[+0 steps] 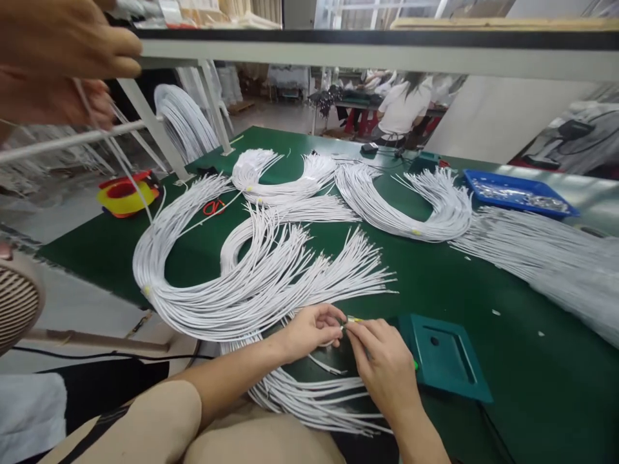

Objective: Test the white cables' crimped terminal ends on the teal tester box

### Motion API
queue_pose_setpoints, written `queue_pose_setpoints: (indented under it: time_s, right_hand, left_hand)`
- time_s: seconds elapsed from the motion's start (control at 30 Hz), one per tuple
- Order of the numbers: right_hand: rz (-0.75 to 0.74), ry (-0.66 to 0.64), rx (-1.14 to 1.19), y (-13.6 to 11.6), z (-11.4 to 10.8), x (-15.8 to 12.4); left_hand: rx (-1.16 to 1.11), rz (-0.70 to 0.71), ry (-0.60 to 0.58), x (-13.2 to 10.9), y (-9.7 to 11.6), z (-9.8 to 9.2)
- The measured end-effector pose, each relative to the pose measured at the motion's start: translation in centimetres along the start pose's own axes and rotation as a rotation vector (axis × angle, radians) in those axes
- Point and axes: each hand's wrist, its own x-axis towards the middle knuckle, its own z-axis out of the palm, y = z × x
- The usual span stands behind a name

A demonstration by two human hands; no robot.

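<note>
Near the front of the green table, my left hand [316,334] is closed, its thumb and forefinger pinching a thin white cable. The cable's small white and greenish end [343,327] shows between my two hands. My right hand [384,354] meets it from the other side, fingertips pressed together; what lies between them is mostly hidden. A small yellow piece [355,319] shows just beyond the right fingers. Right beside that hand stands a dark green device [447,357]. A large bundle of white cables [207,303] lies beyond my left hand, and another bundle [309,399] is below my wrists.
More white cable bundles [401,212] spread across the table. At the far right are a blue tray [522,193] of small parts and straight cables [556,264]. A co-worker's hands [72,58] hold a white cable at upper left, above yellow and red tape rolls [126,193]. A shelf edge [367,51] crosses overhead.
</note>
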Motion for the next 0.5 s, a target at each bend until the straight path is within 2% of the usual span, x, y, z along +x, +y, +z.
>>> queue_pose_setpoints:
  time_s: [0.13,0.27,0.5]
  right_hand:
    - [0.01,-0.014,-0.056,0.6,-0.4,-0.4]
    - [0.083,-0.013,-0.129,1.6,-1.0,-0.5]
    - [0.15,-0.163,-0.176,2.5,-1.7,-0.5]
  left_hand:
    - [0.035,-0.019,0.041,0.4,-0.5,0.2]
    - [0.069,-0.041,0.082,1.1,-0.9,0.1]
    - [0.159,-0.05,0.079,0.9,-1.7,-0.5]
